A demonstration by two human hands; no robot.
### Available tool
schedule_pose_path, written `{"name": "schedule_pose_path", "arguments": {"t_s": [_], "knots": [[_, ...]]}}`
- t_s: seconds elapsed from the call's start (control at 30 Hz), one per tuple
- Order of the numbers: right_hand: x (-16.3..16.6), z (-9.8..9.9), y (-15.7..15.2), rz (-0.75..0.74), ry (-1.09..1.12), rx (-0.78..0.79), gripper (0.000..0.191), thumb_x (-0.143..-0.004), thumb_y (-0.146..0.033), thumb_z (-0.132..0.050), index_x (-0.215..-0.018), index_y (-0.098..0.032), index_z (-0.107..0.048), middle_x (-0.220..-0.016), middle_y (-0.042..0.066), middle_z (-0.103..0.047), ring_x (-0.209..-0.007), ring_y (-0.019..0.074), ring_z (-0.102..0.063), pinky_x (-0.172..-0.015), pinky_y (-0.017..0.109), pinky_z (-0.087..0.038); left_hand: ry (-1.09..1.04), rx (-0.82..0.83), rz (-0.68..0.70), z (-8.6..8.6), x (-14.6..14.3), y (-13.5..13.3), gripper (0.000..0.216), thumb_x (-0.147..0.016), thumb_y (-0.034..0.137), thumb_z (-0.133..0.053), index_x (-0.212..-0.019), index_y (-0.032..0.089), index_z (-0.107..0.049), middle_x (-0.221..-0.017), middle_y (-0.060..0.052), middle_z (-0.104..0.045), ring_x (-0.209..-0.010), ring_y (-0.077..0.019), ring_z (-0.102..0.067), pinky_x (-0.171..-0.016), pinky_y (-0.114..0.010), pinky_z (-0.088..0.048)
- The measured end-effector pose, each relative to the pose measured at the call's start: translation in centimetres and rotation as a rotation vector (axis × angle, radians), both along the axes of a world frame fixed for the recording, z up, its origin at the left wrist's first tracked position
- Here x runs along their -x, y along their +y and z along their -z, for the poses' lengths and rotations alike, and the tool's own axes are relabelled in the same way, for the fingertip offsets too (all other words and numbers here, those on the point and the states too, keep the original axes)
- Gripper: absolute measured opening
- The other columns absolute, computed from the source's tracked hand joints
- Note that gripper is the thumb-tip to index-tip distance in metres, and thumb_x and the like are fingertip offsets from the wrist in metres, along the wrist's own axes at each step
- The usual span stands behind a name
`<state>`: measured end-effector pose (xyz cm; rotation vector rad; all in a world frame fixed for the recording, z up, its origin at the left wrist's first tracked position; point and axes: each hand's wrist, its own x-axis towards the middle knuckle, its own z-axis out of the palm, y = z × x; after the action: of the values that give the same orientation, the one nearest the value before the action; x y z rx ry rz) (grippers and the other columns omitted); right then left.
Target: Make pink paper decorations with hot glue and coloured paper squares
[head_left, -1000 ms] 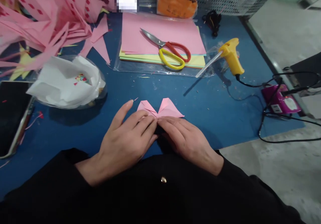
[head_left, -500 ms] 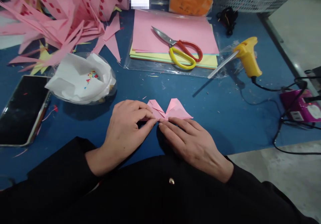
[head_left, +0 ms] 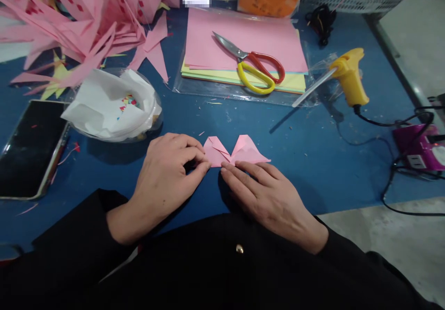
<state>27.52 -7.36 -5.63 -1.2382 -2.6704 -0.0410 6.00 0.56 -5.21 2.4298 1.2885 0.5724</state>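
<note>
A folded piece of pink paper [head_left: 239,150] lies on the blue table in front of me, with two raised flaps and a V-shaped notch between them. At its left end, my left hand [head_left: 172,175] pinches the edge with thumb and fingertips pressed together. My right hand [head_left: 269,201] rests with fingers stretched out flat along the paper's lower edge, pressing it to the table. Parts of the left corner and the lower edge are hidden under my fingers.
Scissors [head_left: 239,55] lie on a pack of coloured paper [head_left: 198,36]. A yellow glue gun [head_left: 349,78] sits right, its cord reaching a purple box [head_left: 413,148]. Left are a paper-lined bowl [head_left: 104,106], a phone [head_left: 34,148] and pink paper cutouts [head_left: 86,32].
My left hand has slid left along the lower edge, away from the middle, uncovering more of the paper's left flap. My right hand stays nearly in place.
</note>
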Motion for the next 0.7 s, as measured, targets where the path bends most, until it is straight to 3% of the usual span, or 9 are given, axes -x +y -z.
{"name": "schedule_pose_path", "arguments": {"t_s": [0.23,0.7], "knots": [[0.0,-0.3,-0.2,-0.031,-0.060,0.009,0.043,-0.099,-0.010,-0.041,-0.139,-0.004,-0.053,-0.146,0.013,-0.058,-0.122,0.0275,-0.056,-0.097,0.042,-0.045,0.038,-0.028,-0.024,-0.3,1.0,-0.1,0.018,-0.091,0.026,-0.065,-0.073,0.026,-0.067,-0.090,0.001,-0.072,-0.088,-0.0228,-0.064,-0.080,-0.043,-0.046],[-0.1,-0.1,-0.1,-0.028,-0.045,0.015,0.043,-0.099,-0.016,-0.048,-0.139,-0.005,-0.053,-0.145,0.011,-0.060,-0.121,0.0264,-0.054,-0.098,0.043,-0.042,0.095,-0.086,-0.114,-0.5,2.4,-1.1,0.018,-0.090,0.023,-0.063,-0.073,0.025,-0.067,-0.094,-0.002,-0.073,-0.091,-0.0255,-0.065,-0.080,-0.044,-0.050]]}}
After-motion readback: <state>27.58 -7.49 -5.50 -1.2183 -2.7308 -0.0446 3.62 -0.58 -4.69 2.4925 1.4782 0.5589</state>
